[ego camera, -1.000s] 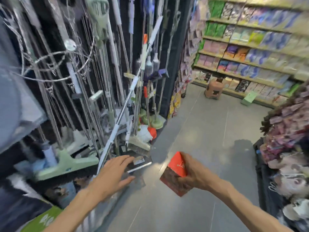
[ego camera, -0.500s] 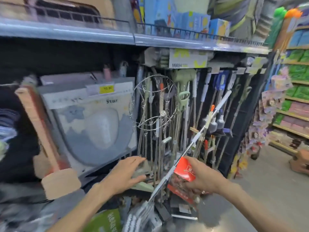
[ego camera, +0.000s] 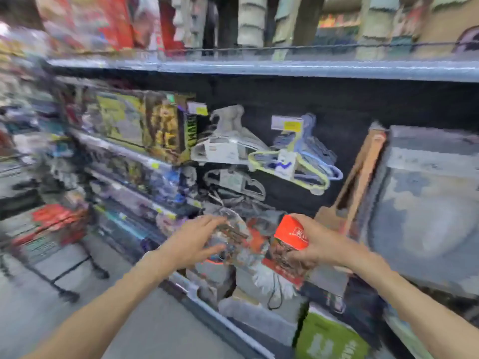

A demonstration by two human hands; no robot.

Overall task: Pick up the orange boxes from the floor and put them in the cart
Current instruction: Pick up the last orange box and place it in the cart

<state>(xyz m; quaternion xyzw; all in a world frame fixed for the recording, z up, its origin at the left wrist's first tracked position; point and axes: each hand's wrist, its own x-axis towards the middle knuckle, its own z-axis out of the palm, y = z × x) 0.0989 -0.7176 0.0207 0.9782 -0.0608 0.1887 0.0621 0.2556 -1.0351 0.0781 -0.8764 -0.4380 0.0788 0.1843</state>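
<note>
My right hand (ego camera: 320, 248) grips an orange box (ego camera: 289, 246) with a bright orange top and a dark printed side, held at waist height in front of the shelves. My left hand (ego camera: 197, 240) hovers to its left with fingers spread and nothing in it. At the far left, blurred, stands a wire cart (ego camera: 49, 244) on black legs, with red-orange boxes (ego camera: 55, 216) lying in its basket. The cart is well to the left of both hands.
A store shelf unit (ego camera: 259, 67) fills the view ahead, hung with plastic hangers (ego camera: 293, 161) and stacked with boxed goods. A grey packaged mat (ego camera: 425, 203) and a wooden-handled brush (ego camera: 360, 177) are at the right. Grey floor (ego camera: 145, 330) lies at the lower left.
The view has swung left from the mop rack to the hanger shelves, and the cart has come into sight at the left. My right hand still holds the box; the left stays open.
</note>
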